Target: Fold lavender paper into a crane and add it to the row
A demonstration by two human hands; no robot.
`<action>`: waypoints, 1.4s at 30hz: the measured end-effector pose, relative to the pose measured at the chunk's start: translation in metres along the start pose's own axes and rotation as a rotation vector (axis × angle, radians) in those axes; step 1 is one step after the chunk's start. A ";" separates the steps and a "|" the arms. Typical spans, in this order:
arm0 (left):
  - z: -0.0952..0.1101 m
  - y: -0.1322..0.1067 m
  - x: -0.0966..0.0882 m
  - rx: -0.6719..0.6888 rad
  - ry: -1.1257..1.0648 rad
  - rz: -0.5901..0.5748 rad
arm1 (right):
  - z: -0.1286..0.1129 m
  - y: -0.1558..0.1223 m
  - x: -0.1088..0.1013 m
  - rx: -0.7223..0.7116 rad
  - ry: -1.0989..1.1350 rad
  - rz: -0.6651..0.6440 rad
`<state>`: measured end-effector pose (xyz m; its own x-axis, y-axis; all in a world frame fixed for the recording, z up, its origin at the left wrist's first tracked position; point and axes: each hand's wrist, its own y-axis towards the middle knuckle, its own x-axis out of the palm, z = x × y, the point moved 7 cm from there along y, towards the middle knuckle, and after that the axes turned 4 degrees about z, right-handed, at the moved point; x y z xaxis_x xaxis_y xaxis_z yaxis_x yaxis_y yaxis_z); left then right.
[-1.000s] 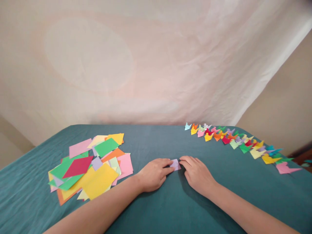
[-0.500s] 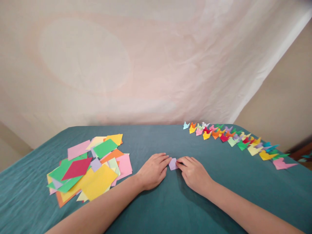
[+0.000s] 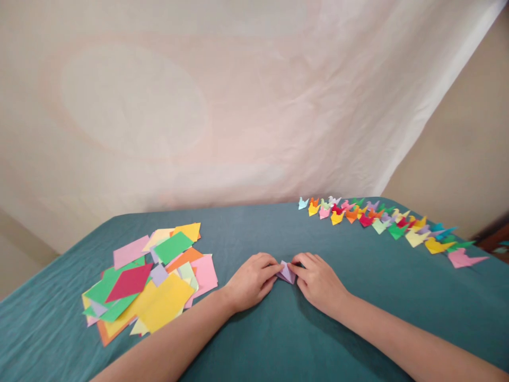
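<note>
A small folded piece of lilac origami paper [image 3: 286, 272] is between my two hands, low over the middle of the table. My left hand [image 3: 254, 281] pinches its left side, with thumb and fingers closed together. On its right side my right hand [image 3: 318, 278] grips the edge between thumb and fingertips. The paper's flaps stand partly opened, with a crease showing down the middle. My fingertips hide both of its side edges.
A loose pile of coloured paper squares [image 3: 167, 302] lies to the left, near my left forearm. Rows of folded paper birds [image 3: 377, 225] in many colours run along the right rear of the teal tablecloth [image 3: 254, 339]. Behind the table hangs a pale cloth [image 3: 246, 106].
The lilac paper was flat between my fingers and now its flaps are opened and raised. My right hand has turned slightly on its edge. The view has tilted a little.
</note>
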<state>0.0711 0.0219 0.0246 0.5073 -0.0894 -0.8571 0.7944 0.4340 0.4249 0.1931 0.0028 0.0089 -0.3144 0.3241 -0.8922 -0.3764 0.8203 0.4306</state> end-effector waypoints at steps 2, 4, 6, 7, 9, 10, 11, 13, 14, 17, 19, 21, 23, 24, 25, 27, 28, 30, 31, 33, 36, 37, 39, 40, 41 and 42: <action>0.000 0.000 0.001 0.018 -0.011 0.009 | 0.000 0.000 0.001 0.000 0.030 -0.005; 0.000 0.000 0.001 0.032 -0.020 0.017 | -0.001 0.000 0.001 -0.012 0.054 -0.011; 0.000 0.000 0.002 0.042 -0.019 0.021 | -0.002 0.000 0.002 -0.033 0.071 -0.016; -0.001 0.000 0.002 0.046 -0.012 0.020 | -0.003 0.000 0.002 -0.043 0.081 -0.018; -0.001 0.000 0.002 0.047 0.019 0.021 | -0.005 0.001 0.003 -0.065 0.107 -0.023; -0.002 0.000 0.002 0.042 0.040 0.023 | -0.005 0.001 0.003 -0.076 0.122 -0.027; -0.002 0.000 0.002 0.036 0.062 0.026 | -0.006 0.002 0.003 -0.085 0.136 -0.030; -0.004 0.000 0.001 0.025 0.096 0.035 | -0.006 0.003 0.004 -0.098 0.163 -0.035; -0.004 0.000 0.001 0.023 0.105 0.039 | -0.006 0.004 0.004 -0.102 0.176 -0.037; -0.004 0.000 0.001 0.036 0.099 0.046 | -0.004 0.006 0.004 -0.100 0.223 -0.039; -0.003 0.000 0.000 0.050 0.080 0.048 | -0.003 0.007 0.003 -0.087 0.269 -0.028; -0.003 0.000 0.000 0.060 0.056 0.047 | -0.001 0.008 0.003 -0.065 0.320 -0.007; -0.002 0.000 0.001 0.068 0.027 0.037 | 0.002 0.009 0.002 -0.042 0.366 0.013; -0.002 0.001 0.002 0.070 0.013 0.030 | 0.003 0.009 0.002 -0.033 0.385 0.018; -0.002 0.001 0.002 0.071 0.002 0.023 | 0.003 0.009 0.002 -0.025 0.401 0.020; -0.002 0.001 0.003 0.068 -0.012 0.009 | 0.005 0.009 0.003 -0.008 0.426 0.020; -0.002 0.001 0.003 0.065 -0.015 0.001 | 0.005 0.008 0.003 0.003 0.433 0.020; -0.002 0.001 0.003 0.057 -0.018 -0.015 | 0.007 0.008 0.003 0.026 0.444 0.018; -0.001 0.002 0.002 0.052 -0.018 -0.023 | 0.007 0.008 0.004 0.036 0.449 0.015; 0.000 0.002 0.001 0.040 -0.018 -0.037 | 0.008 0.008 0.004 0.050 0.459 0.003; 0.002 0.003 -0.001 0.025 -0.008 -0.044 | 0.010 0.008 0.005 0.068 0.475 -0.020; 0.003 0.003 -0.001 0.025 -0.001 -0.042 | 0.010 0.008 0.005 0.076 0.483 -0.025; 0.003 0.002 -0.001 0.034 0.015 -0.039 | 0.012 0.009 0.004 0.089 0.506 -0.033; 0.003 0.002 0.000 0.038 0.023 -0.040 | 0.012 0.009 0.004 0.094 0.523 -0.037; 0.003 0.002 0.000 0.038 0.029 -0.041 | 0.013 0.009 0.003 0.097 0.540 -0.044; 0.003 0.002 0.001 0.033 0.033 -0.043 | 0.013 0.009 0.002 0.098 0.555 -0.051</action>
<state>0.0740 0.0200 0.0253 0.4619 -0.0774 -0.8836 0.8258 0.4011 0.3965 0.2003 0.0169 0.0090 -0.7193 0.0082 -0.6947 -0.3284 0.8771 0.3504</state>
